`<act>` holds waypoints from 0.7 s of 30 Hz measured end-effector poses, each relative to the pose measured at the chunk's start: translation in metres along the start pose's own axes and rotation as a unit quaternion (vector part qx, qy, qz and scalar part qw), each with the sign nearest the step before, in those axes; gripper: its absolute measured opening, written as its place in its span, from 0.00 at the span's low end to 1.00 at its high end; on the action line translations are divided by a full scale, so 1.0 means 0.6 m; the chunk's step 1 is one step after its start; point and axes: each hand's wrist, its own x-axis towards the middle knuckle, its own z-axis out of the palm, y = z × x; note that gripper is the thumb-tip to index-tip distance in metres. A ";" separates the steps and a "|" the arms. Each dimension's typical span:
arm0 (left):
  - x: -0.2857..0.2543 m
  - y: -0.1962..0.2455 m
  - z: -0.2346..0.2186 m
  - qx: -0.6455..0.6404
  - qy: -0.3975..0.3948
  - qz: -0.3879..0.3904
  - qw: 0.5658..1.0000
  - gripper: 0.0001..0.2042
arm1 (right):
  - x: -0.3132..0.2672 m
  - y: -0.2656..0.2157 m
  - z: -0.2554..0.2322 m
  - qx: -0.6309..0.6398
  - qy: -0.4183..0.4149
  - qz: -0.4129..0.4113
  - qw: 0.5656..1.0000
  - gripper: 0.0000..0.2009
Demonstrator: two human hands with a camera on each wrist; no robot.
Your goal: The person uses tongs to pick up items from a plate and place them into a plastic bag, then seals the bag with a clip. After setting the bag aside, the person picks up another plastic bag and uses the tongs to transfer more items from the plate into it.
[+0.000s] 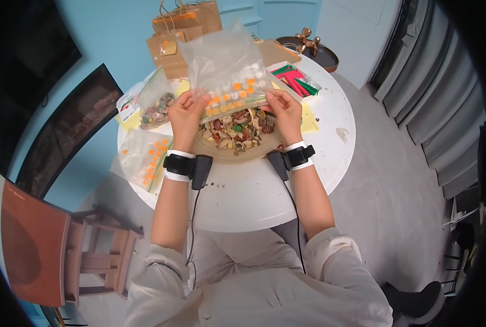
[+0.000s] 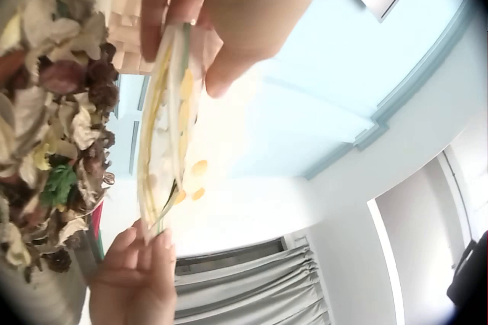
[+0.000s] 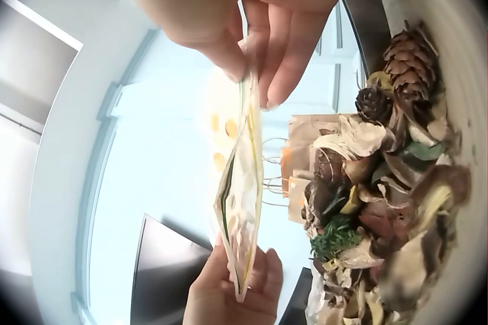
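Observation:
A clear zip bag with orange and white dots (image 1: 226,60) is held up above a round plate (image 1: 229,158) heaped with dried petals, leaves and cones (image 1: 237,131). My left hand (image 1: 186,117) pinches one end of the bag's zip edge, and my right hand (image 1: 286,114) pinches the other end. Both wrist views look along the zip edge; its two sides stand apart between the hands, in the left wrist view (image 2: 164,134) and the right wrist view (image 3: 242,188). The dried pile (image 3: 374,226) lies beside the bag's mouth.
On the white round table (image 1: 243,210), a filled clear bag (image 1: 158,106) and a flat dotted bag (image 1: 142,158) lie at the left. Brown paper bags (image 1: 169,52) stand behind. A box of red and green packets (image 1: 294,79) sits back right, near a dark tray (image 1: 327,59).

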 end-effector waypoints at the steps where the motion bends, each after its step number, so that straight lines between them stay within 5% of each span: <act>1: 0.000 0.009 -0.002 -0.020 -0.001 -0.036 0.999 0.13 | 0.001 0.001 -0.001 0.020 -0.010 0.007 1.000 0.10; 5: 0.017 0.040 -0.039 -0.180 -0.005 -0.159 0.971 0.14 | -0.010 -0.016 -0.002 0.015 -0.136 0.066 0.988 0.12; 8: 0.013 0.074 -0.068 -0.266 0.036 -0.174 0.947 0.12 | -0.014 -0.026 0.005 -0.039 -0.212 0.068 0.974 0.13; 11: 0.019 0.043 -0.129 -0.132 0.114 -0.108 0.979 0.09 | -0.020 -0.025 0.021 -0.049 -0.222 0.079 0.971 0.12; 16: -0.005 0.051 -0.244 -0.057 0.219 -0.067 0.972 0.08 | -0.034 -0.034 0.102 -0.055 -0.237 0.072 0.967 0.18; 19: -0.006 0.065 -0.312 -0.048 0.275 -0.037 0.960 0.07 | -0.062 -0.032 0.187 -0.153 -0.214 -0.055 0.963 0.21; 21: -0.007 0.063 -0.361 -0.014 0.308 -0.031 0.951 0.07 | -0.083 -0.037 0.235 -0.240 -0.227 -0.217 0.919 0.22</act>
